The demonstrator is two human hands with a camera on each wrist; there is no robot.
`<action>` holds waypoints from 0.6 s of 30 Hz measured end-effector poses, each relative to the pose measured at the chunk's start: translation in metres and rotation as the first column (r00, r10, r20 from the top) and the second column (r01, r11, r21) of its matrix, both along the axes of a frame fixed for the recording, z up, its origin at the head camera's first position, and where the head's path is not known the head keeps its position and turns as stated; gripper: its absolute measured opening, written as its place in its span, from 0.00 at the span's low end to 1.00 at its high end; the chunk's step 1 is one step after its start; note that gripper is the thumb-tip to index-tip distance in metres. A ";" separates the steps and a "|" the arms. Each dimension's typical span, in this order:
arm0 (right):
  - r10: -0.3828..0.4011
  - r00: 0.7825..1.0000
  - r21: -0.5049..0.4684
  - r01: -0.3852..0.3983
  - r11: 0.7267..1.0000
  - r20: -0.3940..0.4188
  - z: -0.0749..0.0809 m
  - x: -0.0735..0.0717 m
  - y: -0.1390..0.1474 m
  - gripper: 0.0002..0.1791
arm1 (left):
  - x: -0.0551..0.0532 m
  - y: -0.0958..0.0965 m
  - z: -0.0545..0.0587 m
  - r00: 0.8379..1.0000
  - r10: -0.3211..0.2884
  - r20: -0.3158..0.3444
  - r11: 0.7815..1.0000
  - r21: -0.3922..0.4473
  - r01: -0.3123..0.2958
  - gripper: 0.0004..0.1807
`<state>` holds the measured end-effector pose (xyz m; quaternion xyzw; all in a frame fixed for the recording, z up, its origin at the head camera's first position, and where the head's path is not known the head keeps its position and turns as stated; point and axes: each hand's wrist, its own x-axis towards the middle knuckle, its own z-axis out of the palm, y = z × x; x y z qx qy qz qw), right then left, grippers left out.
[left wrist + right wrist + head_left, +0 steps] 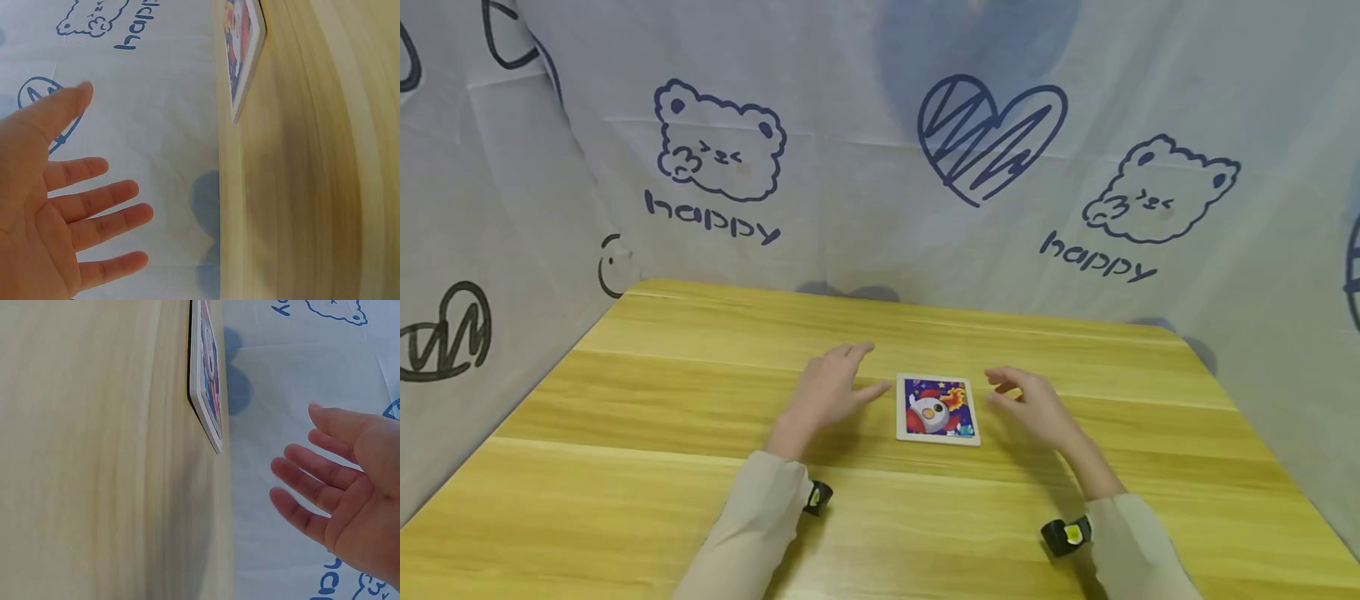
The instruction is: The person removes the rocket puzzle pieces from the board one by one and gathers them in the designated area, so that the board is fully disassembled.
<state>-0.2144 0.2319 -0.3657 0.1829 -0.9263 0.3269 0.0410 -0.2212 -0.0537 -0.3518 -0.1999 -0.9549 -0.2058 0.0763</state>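
A flat, nearly square picture board [937, 409] with a white border lies on the wooden table. It shows a cartoon rocket-like character with an orange flame on a purple starry ground. To its left hovers my left hand [827, 390], fingers spread and holding nothing; the thumb tip is near the board's edge. My right hand [1032, 409] is on the other side, also apart from the board, with its fingers loosely bent. In the left wrist view the board [244, 47] appears edge-on above the fingers. The right wrist view shows the board's thick white edge [199, 387].
The yellow wood-grain table [647, 500] meets a white cloth [850, 208] hanging behind it, printed with bears, hearts and "happy". More cloth hangs at the left and right. A black wrist camera strap [1066, 536] sits by the right sleeve.
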 end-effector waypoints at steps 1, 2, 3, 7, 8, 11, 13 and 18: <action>0.001 1.000 -0.012 -0.001 1.000 -0.009 0.000 -0.001 0.000 0.18 | -0.001 0.001 0.000 1.000 -0.001 0.009 1.000 0.015 0.001 0.33; 0.007 1.000 -0.019 -0.007 1.000 -0.016 0.000 -0.002 -0.001 0.17 | -0.001 0.001 0.000 1.000 -0.004 0.020 0.999 0.037 0.003 0.32; 0.013 1.000 -0.026 -0.013 1.000 -0.020 -0.001 -0.003 -0.001 0.16 | -0.001 0.002 0.001 0.999 -0.005 0.032 0.998 0.058 0.003 0.30; 0.031 1.000 -0.047 -0.031 0.998 -0.002 -0.003 -0.009 -0.005 0.15 | -0.003 0.004 0.000 0.997 -0.004 0.080 0.991 0.132 -0.006 0.25; 0.036 0.999 -0.049 -0.036 0.998 0.003 -0.003 -0.011 -0.006 0.15 | -0.003 0.004 0.000 0.996 -0.005 0.089 0.989 0.147 -0.008 0.25; 0.045 0.999 -0.080 -0.042 0.996 0.029 -0.007 -0.016 -0.009 0.15 | -0.003 0.004 0.000 0.993 0.002 0.119 0.985 0.169 -0.022 0.24; 0.061 0.997 -0.111 -0.055 0.992 0.050 -0.010 -0.020 -0.009 0.15 | -0.004 0.004 -0.001 0.991 0.006 0.137 0.984 0.174 -0.030 0.24; 0.098 0.987 -0.172 -0.075 0.982 0.131 -0.018 -0.029 -0.011 0.16 | -0.006 0.004 -0.003 0.986 -0.012 0.166 0.980 0.197 -0.021 0.23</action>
